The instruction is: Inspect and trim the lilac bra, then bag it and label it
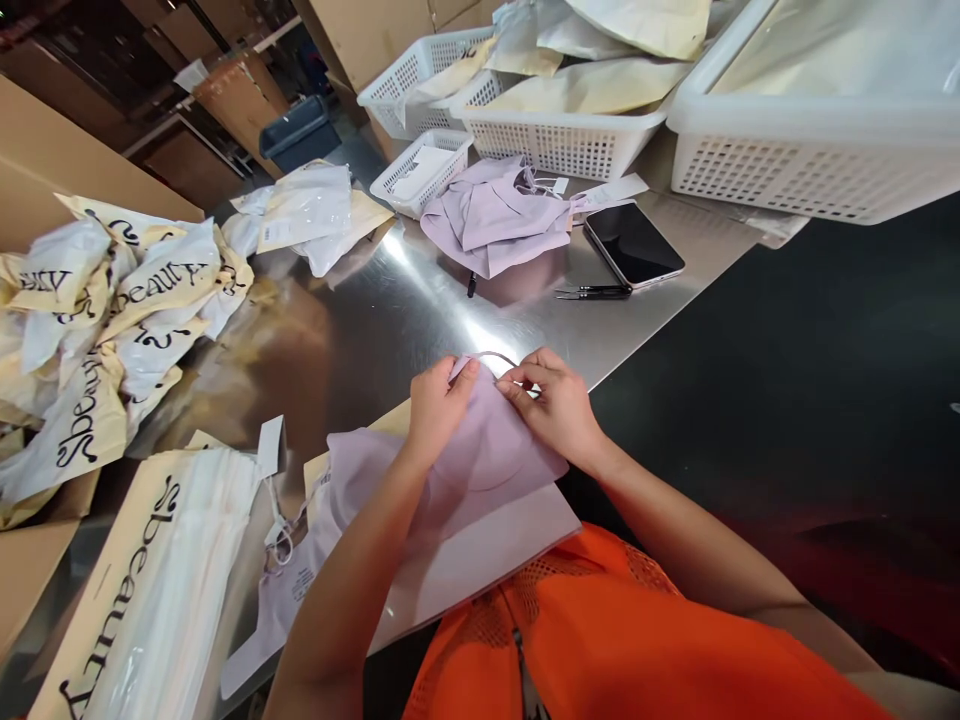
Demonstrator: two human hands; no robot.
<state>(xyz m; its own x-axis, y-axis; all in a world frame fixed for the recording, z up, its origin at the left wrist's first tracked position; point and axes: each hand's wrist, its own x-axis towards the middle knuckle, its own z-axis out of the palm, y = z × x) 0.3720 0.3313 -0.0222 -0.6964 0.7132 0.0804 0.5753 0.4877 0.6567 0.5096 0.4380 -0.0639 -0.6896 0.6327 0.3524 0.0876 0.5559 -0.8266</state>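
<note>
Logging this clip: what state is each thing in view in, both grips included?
Left grip: closed on the near garment
Right grip: pinching the same garment at its edge
Near garment: spread out, far edge held up
Far garment: crumpled
Phone: face up, screen dark
Bag pile: loosely heaped
Bag stack: lying flat
Middle basket: filled above its rim

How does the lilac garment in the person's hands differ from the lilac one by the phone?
The held garment is pinched at its upper edge by the left hand and right hand; the other garment is untouched. The held garment is spread out, partly over a pale flat piece, while the other garment lies bunched on the metal table. Both are a similar lilac.
</note>
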